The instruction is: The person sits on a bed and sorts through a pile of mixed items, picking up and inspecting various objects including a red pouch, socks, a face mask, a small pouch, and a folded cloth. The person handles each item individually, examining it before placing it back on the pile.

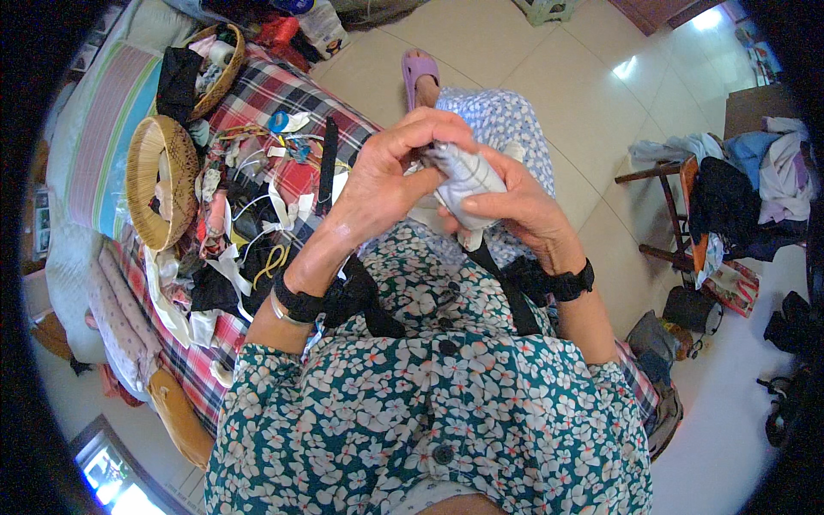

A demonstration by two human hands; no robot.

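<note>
Above my lap, both hands grip one small bundle of pale grey cloth with thin dark lines on it. My left hand pinches its upper left end between thumb and curled fingers. Around the right side of the bundle wraps my right hand, its thumb lying across the front. Whether anything is inside the cloth cannot be told. Some white cloth hangs below the bundle, close to a black strap. Beneath the hands is a blue skirt with white spots.
On my left, a plaid bedspread bears a tipped woven basket, a second basket of cloth, and a heap of straps, cords and scraps. A wooden chair piled with clothes stands to the right on the tiled floor.
</note>
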